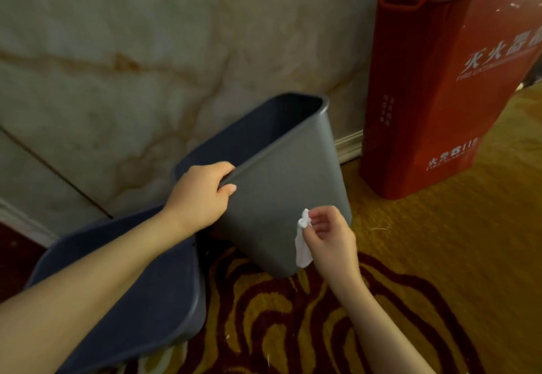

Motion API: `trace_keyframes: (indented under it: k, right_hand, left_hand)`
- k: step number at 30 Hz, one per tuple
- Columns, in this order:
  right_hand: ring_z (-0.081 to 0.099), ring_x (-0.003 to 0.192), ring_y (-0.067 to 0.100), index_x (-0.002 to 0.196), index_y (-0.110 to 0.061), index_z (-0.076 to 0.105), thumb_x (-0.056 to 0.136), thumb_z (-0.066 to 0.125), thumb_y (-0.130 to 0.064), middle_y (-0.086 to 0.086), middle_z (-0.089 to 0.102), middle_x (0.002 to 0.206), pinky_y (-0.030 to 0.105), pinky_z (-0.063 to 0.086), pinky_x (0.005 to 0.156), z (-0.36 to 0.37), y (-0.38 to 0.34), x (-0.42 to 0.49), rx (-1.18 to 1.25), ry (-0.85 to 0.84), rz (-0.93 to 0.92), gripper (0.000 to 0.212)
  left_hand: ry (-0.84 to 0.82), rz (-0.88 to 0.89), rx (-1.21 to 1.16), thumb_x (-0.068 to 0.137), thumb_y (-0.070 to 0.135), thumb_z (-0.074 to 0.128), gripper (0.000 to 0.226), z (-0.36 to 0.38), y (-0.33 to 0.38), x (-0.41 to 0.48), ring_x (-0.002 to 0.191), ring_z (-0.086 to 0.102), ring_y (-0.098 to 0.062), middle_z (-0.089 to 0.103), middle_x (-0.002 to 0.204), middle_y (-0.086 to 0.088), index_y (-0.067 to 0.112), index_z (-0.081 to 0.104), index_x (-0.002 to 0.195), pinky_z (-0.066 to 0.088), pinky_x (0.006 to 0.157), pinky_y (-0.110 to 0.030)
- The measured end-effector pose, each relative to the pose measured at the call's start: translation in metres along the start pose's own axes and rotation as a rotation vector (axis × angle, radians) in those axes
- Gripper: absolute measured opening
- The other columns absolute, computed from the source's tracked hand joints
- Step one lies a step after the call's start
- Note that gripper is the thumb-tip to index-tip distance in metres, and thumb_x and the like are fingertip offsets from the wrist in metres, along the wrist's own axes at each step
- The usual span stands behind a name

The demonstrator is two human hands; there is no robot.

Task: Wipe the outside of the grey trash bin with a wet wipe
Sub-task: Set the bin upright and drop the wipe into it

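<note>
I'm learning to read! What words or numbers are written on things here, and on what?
"灭火器": large white characters on the red box; the last is cut off.
"FIRE EXTINGUISHER" beneath them: blurred, partly guessed.
"119" near the box's bottom: blurred.
Small side column: unreadable.
Grey bin and wipe: no text.

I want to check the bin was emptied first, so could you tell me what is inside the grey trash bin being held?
The visible inside wall of the grey trash bin is bare and dark. Its bottom is hidden by the near wall and the left hand.
</note>
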State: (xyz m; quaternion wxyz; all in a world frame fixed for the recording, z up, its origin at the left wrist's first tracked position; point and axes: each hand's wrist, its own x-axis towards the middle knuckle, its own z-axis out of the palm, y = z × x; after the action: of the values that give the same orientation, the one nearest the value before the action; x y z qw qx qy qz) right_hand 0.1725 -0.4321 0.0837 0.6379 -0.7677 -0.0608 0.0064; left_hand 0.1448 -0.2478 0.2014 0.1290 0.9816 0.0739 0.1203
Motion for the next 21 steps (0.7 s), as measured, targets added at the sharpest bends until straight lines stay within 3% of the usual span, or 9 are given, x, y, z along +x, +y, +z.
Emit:
trace_keyframes:
  k: [8, 13, 16, 19, 21]
  right_hand:
    - [0.06, 0.077, 0.0, 0.095, -0.023, 0.059, 0.082, 0.062, -0.015, -0.009, 0.062, 0.084, 0.009, 0.05, 0.065, -0.059, -0.098, 0.001, 0.01, -0.118, -0.311, 0.016]
    - [0.059, 0.079, -0.005, 0.093, -0.022, 0.06, 0.086, 0.061, -0.02, -0.014, 0.062, 0.082, 0.004, 0.045, 0.062, -0.049, -0.139, 0.036, -0.134, -0.151, -0.457, 0.007]
    - [0.059, 0.073, 0.0, 0.09, -0.02, 0.059, 0.087, 0.06, -0.026, -0.015, 0.06, 0.079, 0.006, 0.044, 0.058, -0.014, -0.136, 0.066, -0.367, -0.306, -0.44, 0.007]
    - [0.059, 0.082, 0.008, 0.095, -0.018, 0.058, 0.088, 0.06, -0.022, -0.012, 0.056, 0.082, 0.011, 0.043, 0.062, 0.024, -0.129, 0.091, -0.586, -0.523, -0.36, 0.008]
    - [0.06, 0.086, 0.015, 0.099, -0.015, 0.057, 0.088, 0.058, -0.02, -0.006, 0.058, 0.088, 0.022, 0.049, 0.066, 0.041, -0.128, 0.103, -0.679, -0.604, -0.282, 0.012]
  left_hand:
    - [-0.012, 0.098, 0.089, 0.09, 0.022, 0.047, 0.011, 0.001, 0.001, -0.034, 0.07, 0.058, -0.015, 0.055, 0.073, 0.011, 0.022, 0.057, 0.093, 0.038, 0.058, -0.027]
    - [-0.098, 0.075, 0.133, 0.095, 0.021, 0.034, 0.021, 0.005, -0.004, -0.048, 0.081, 0.062, -0.014, 0.063, 0.09, 0.007, 0.024, 0.054, 0.102, 0.043, 0.068, -0.028]
    - [-0.173, 0.05, 0.119, 0.094, 0.022, 0.034, 0.02, 0.006, -0.006, -0.042, 0.082, 0.06, -0.018, 0.059, 0.085, 0.007, 0.024, 0.053, 0.1, 0.047, 0.07, -0.034]
    - [-0.191, 0.02, 0.09, 0.092, 0.014, 0.037, 0.019, 0.006, -0.002, -0.04, 0.078, 0.06, -0.019, 0.06, 0.084, 0.004, 0.021, 0.054, 0.098, 0.047, 0.066, -0.033]
    - [-0.232, -0.028, 0.054, 0.091, 0.012, 0.038, 0.022, 0.004, 0.001, -0.04, 0.079, 0.062, -0.02, 0.064, 0.089, 0.001, 0.019, 0.055, 0.102, 0.051, 0.068, -0.036]
